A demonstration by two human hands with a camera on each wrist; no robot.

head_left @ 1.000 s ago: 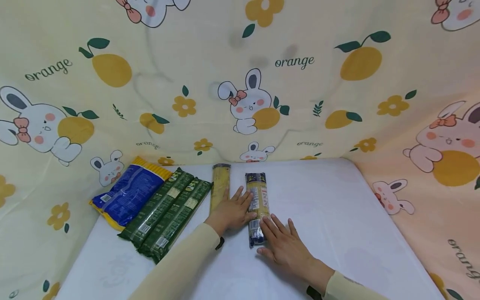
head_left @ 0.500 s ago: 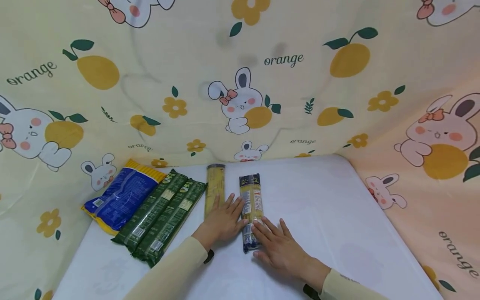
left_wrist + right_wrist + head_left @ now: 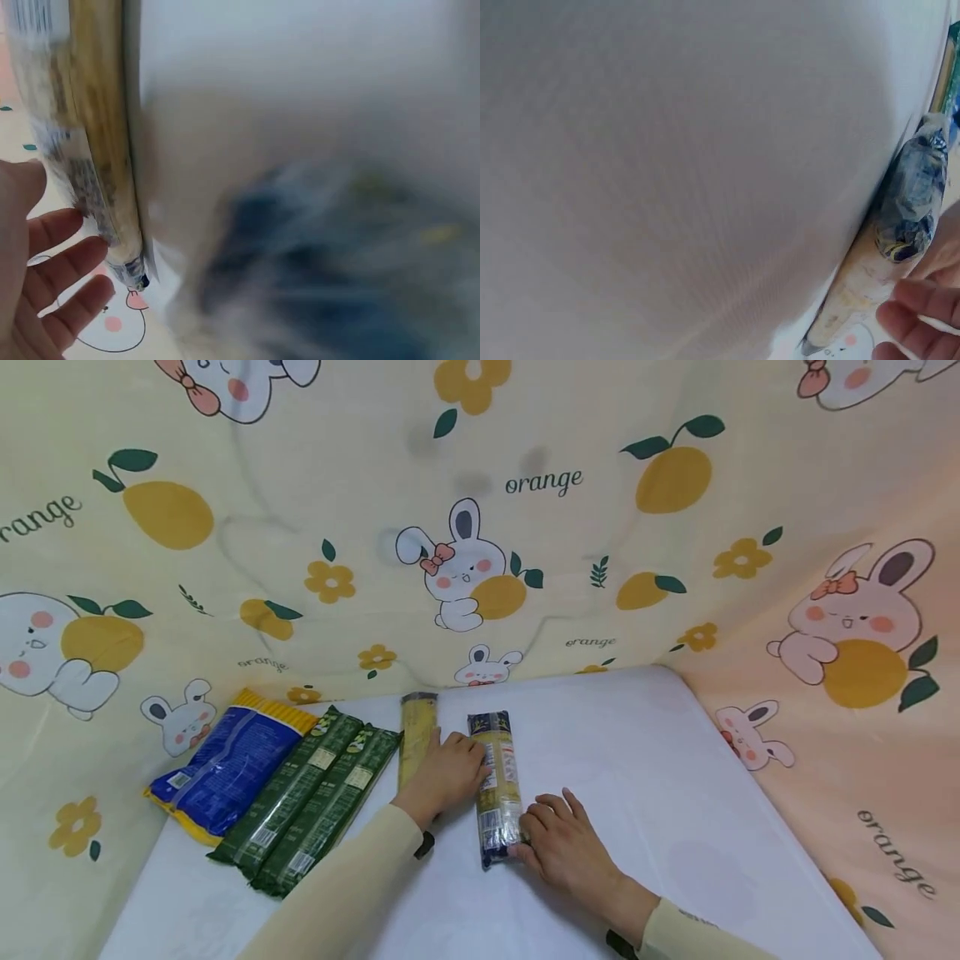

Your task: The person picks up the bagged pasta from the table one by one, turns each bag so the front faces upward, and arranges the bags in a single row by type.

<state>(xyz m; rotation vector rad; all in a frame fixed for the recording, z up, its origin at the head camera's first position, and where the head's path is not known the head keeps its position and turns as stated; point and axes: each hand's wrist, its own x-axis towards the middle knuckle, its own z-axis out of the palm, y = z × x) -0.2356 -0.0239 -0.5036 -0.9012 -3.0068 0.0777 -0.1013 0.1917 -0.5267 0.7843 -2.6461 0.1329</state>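
Note:
A pack of what looks like spaghetti (image 3: 498, 777), in clear film with dark blue ends, lies lengthwise on the white table. My left hand (image 3: 444, 774) is at its left side, fingertips against the upper half of its edge. In the left wrist view the loosely bent fingers (image 3: 71, 259) reach along the pack (image 3: 105, 150). My right hand (image 3: 566, 839) touches the lower right edge, its thumb near the bottom end. The right wrist view shows the pack (image 3: 911, 195) beside the bent fingers (image 3: 922, 319). Behind the left hand lies a second yellow pack (image 3: 417, 739), partly hidden.
Two long green packs (image 3: 326, 810) lie slanted side by side at the left. Beyond them is a blue and yellow bag (image 3: 232, 764) by the patterned curtain (image 3: 360, 468). White table surface (image 3: 622, 760) extends to the right of the pack.
The head view has shifted, so everything sits further left. My left fingers have bent more at the pack's edge. My right fingers have slid off its top to its right side.

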